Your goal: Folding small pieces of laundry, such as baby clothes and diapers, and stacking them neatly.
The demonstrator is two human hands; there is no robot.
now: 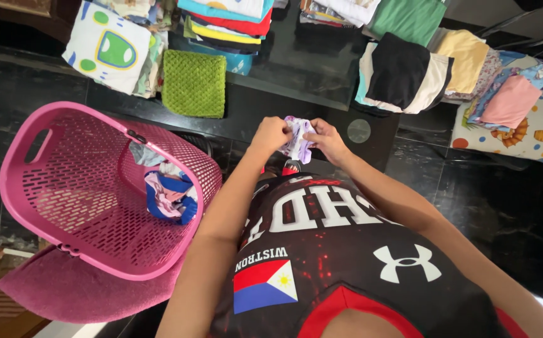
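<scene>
My left hand [269, 134] and my right hand [326, 138] both pinch a small pale purple patterned cloth [299, 139], bunched between them in front of my chest. The cloth hangs just above the near edge of a dark glass table [296, 69]. A pink plastic laundry basket [46, 188] stands tilted to my left, with a few blue, pink and white garments [170, 194] lying in it.
Folded clothes lie in piles along the table: a green knitted cloth [194, 83], a white cloth with a green print [110, 47], a striped stack [230, 22], a black and cream stack [406, 75], yellow [465, 56] and pink [510, 100] pieces. The floor is dark tile.
</scene>
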